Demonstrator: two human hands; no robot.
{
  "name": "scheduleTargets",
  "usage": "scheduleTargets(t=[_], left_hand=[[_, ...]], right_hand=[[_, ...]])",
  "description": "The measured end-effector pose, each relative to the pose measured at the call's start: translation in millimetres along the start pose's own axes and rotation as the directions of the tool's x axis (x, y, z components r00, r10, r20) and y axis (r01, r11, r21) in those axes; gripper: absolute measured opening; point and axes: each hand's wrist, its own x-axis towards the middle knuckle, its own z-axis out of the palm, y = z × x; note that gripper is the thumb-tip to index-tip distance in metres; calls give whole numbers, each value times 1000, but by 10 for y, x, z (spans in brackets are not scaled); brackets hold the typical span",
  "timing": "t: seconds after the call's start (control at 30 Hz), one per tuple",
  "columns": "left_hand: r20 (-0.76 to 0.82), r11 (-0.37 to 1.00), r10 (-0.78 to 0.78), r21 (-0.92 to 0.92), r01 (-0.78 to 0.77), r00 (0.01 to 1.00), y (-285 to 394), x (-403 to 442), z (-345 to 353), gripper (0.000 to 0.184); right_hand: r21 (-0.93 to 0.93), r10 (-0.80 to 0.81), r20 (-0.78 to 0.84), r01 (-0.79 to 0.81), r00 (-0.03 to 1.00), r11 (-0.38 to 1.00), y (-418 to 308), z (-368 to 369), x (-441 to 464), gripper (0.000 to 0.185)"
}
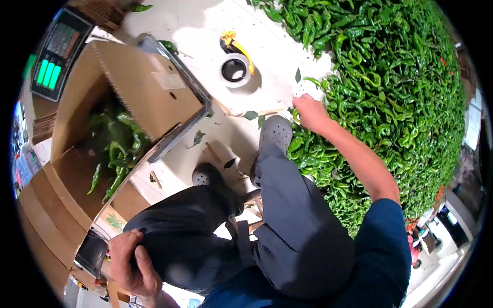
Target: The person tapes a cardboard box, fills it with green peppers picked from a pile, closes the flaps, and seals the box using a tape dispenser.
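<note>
My right hand (310, 114) is closed at the near left edge of a big heap of green chili peppers (390, 102). A light green chili pepper (295, 115) pokes out from under its fingers. My left hand (134, 267) rests by my left knee with fingers curled in, and nothing shows in it. In front of that knee, a cardboard box (169, 95) with raised flaps holds several green chili peppers (118, 149). The box sits tilted on a scale with a dark-rimmed platform (203, 97).
A lit green scale display (49, 74) stands behind the box. A tape roll (234, 70) lies on the pale floor with a yellow-and-black tool (228, 41) touching it. Loose leaves (197, 137) and stalks are scattered near my grey clogs (277, 132). Flattened cardboard (46, 215) lies at left.
</note>
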Motion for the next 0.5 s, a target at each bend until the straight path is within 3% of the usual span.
scheduleTargets(t=[0.07,0.13,0.23,0.27,0.3,0.37,0.43,0.5], left_hand=[[-54,999,33,-21,-34,998,-47,-48,17,17],[-58,998,33,-46,-36,998,-26,-47,16,17],[-75,992,104,-63,-109,992,-56,-42,16,18],[-79,991,101,-84,-108,992,-21,-22,21,18],[-80,989,97,-104,-105,992,14,-17,28,18],[-82,986,119,-104,-127,989,14,-22,38,19],[-64,988,135,-70,-139,989,15,-28,11,19],[-78,986,151,-65,-156,985,-11,-33,-12,19]], right_hand=[[259,126,33,-130,991,957,-122,-526,95,30],[596,114,-43,-66,993,800,-589,-1439,134,23],[547,-214,-361,392,908,740,-1593,-2644,191,26],[354,-359,-654,689,666,633,-1920,-2801,323,28],[322,-438,-709,806,552,496,-2299,-3007,392,18],[11,-569,-755,875,325,484,-3046,-3183,634,11],[96,-726,-483,854,489,511,-3554,-3378,562,21],[98,-933,30,928,358,359,-3590,-3476,659,25]])
